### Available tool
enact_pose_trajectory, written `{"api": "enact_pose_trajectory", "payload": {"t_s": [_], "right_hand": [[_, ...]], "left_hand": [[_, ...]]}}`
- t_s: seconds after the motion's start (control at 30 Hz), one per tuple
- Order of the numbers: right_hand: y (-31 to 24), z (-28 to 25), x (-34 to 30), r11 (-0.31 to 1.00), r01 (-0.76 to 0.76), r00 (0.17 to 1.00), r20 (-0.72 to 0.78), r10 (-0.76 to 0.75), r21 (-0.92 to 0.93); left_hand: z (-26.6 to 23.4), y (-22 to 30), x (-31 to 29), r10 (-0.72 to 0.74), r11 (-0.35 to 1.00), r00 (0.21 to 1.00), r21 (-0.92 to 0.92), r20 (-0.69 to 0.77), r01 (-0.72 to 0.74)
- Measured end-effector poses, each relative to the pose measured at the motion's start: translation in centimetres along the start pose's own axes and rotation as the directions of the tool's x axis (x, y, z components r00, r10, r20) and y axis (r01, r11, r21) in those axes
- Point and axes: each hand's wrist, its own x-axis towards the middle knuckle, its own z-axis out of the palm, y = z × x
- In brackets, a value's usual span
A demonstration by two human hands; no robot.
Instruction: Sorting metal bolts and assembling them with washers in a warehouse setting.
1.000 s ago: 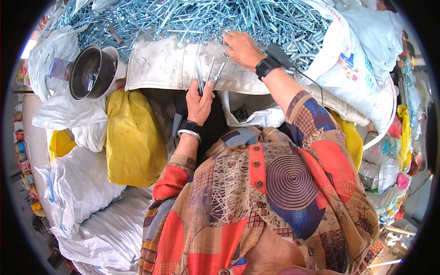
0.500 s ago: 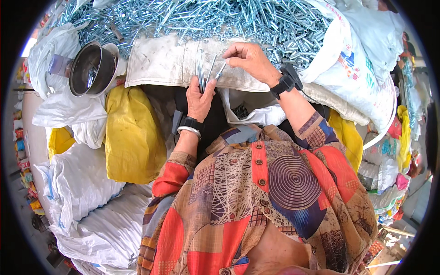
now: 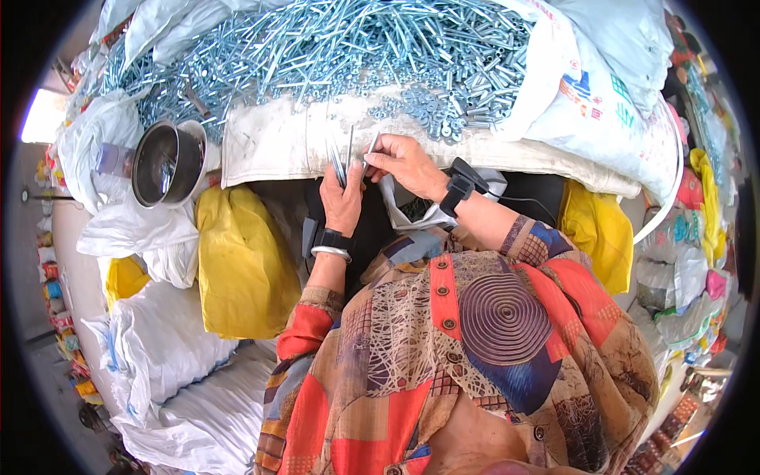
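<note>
Several long silver metal rods (image 3: 337, 165) stick up from my left hand (image 3: 340, 204), whose fingers are closed round their lower ends. Among them a thinner rod (image 3: 351, 142) points away from me. Close on the right, my right hand (image 3: 408, 165) pinches a short metal rod (image 3: 371, 145) between thumb and fingertips, beside the left thumb. Where the hands meet, the fingers hide its lower end. Beyond both hands lies a big heap of silver rods (image 3: 332, 55), with flat washers (image 3: 431, 111) and short metal sleeves (image 3: 495, 59) at its near right side.
A pale cloth (image 3: 269, 142) covers the work surface's near edge. At left stands a dark metal pot (image 3: 140, 170) with small metal pieces inside. Yellow bags (image 3: 241, 269) hang below, above white sacks (image 3: 158, 348). A printed white bag (image 3: 582, 111) borders the heap at right.
My right hand has come down and closer to my left hand, bringing its metal piece beside the left thumb. The head view has shifted, so more of the heap and washers shows.
</note>
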Motion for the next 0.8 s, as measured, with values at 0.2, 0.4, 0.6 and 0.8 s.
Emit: {"api": "enact_pose_trajectory", "payload": {"t_s": [0.2, 0.4, 0.6, 0.8], "right_hand": [[-5.2, -0.7, 0.5, 0.927, 0.238, 0.971, 0.043, -0.235, -0.291], [-7.3, -2.1, 1.2, 0.571, 0.422, 0.863, 0.119, -0.491, -0.704], [-6.7, -2.2, 1.2, 0.519, 0.435, 0.863, 0.175, -0.474, -0.736], [-4.9, -2.7, 1.8, 0.427, 0.418, 0.867, 0.212, -0.452, -0.802]], "left_hand": [[-0.3, 1.8, 1.9, -0.064, 0.995, 0.988, -0.090, -0.141, 0.052], [-0.5, 4.8, 3.6, -0.081, 0.944, 0.995, -0.324, -0.063, 0.056], [1.6, 8.2, 5.1, 0.197, 0.979, 0.977, 0.027, 0.085, -0.200], [1.6, 9.3, 5.6, 0.312, 0.905, 0.943, 0.267, 0.112, -0.331]]}}
